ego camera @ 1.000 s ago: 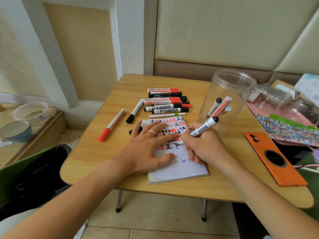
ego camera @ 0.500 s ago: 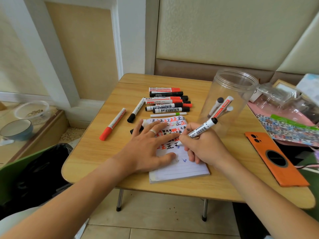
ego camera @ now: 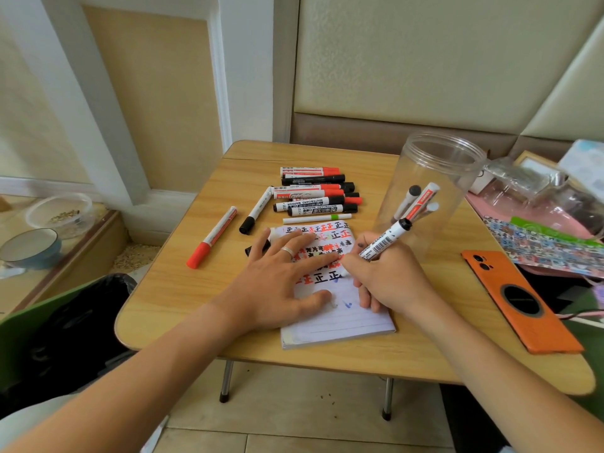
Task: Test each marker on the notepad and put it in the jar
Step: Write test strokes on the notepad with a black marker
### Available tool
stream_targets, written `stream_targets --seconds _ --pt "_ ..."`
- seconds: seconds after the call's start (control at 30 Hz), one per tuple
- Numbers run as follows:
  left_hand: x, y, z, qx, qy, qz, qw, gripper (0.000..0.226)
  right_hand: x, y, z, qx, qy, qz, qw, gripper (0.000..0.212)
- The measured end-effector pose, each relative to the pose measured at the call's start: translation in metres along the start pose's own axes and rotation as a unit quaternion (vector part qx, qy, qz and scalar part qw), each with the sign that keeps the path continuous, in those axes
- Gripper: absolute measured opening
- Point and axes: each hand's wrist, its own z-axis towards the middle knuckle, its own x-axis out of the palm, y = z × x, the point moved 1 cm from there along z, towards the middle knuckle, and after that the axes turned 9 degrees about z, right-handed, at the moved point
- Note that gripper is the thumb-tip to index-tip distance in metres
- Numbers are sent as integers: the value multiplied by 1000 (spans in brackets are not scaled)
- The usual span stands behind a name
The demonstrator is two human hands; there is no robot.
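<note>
A right hand [ego camera: 389,276] curls around a white marker [ego camera: 387,238] with a black end, its tip down on the notepad [ego camera: 340,318] beside rows of red and black characters, its barrel slanting up toward the jar. The left hand [ego camera: 281,282], fingers spread flat and a ring [ego camera: 288,251] on one of them, presses the page down, the thumb resting low on the lined paper. The notepad lies near the front edge of a small wooden folding table [ego camera: 183,289].

Just behind the right hand stands a tall clear plastic jar [ego camera: 434,178], lidless and upright, holding three markers [ego camera: 420,201] that lean against its wall: one with a dark end, one with a red band, one pale. To the left of the jar, a heap of red- and black-capped markers [ego camera: 315,194] lies on the tabletop beyond the pad, with a thin white pen with a green band [ego camera: 317,219] at its near side. Two markers lie apart further left, one black-capped [ego camera: 256,210], one red-capped [ego camera: 212,237].

An orange phone [ego camera: 519,302] rests face down at the table's right edge. On a ledge far left sit a blue bowl [ego camera: 31,246] and a clear container [ego camera: 60,214] with some grainy bits inside.
</note>
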Motion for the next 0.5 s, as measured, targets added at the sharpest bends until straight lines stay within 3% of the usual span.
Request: stream_targets --seconds 0.2,0.33,0.43,0.5 --pt "1 0 -2 2 -53 -28 998 73 5 1 4 -41 -36 52 997 13" --pt "-5 0 -6 -8 -146 -77 986 54 12 0 8 -43 -32 97 994 12" --pt "-9 3 -9 -87 -222 -96 966 37 17 -1 7 -30 -19 98 995 13" --pt "-10 7 -10 -168 -254 -74 950 38 18 -2 6 -30 -17 92 995 15"
